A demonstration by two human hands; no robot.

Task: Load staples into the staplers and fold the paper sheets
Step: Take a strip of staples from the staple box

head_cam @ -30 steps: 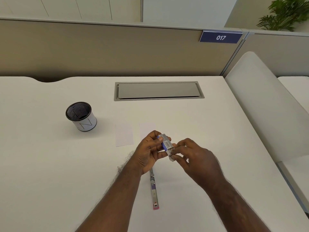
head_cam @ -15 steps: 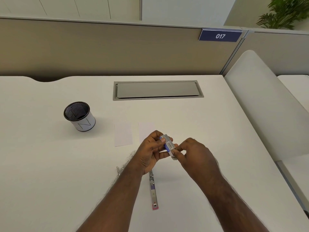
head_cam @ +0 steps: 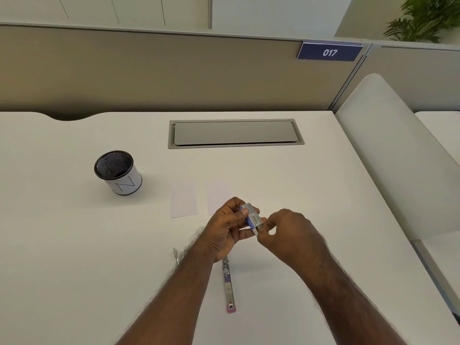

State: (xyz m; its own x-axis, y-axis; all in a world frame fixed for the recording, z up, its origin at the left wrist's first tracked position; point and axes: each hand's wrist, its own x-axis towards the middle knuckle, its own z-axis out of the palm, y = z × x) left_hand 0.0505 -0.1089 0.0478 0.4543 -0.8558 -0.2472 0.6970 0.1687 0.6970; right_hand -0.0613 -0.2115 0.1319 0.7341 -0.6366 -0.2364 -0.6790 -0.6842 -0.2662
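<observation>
At the far left of the white desk (head_cam: 62, 245) we saw a mesh pen cup (head_cam: 117, 172) standing upright, wrapped in a white label. To its right two small paper sheets (head_cam: 183, 203) lay flat side by side, well apart from the cup, the right-hand sheet partly hidden behind our left hand (head_cam: 227, 230). Nearer to us, a small metal piece (head_cam: 176, 255) showed just beside the left forearm; we could not tell what it was. The left hand held a small box of staples (head_cam: 252, 216) above the desk, its fingers and thumb curled round the box. Below the hands an opened stapler (head_cam: 228, 287) lay flat on the desk, its pink end toward us. The right hand (head_cam: 288, 235) met the box's near end, thumb and forefinger pinching the white inner tray there. Behind everything sat a grey cable hatch (head_cam: 235, 133), and at the right a blue sign (head_cam: 329, 52) read 017.
</observation>
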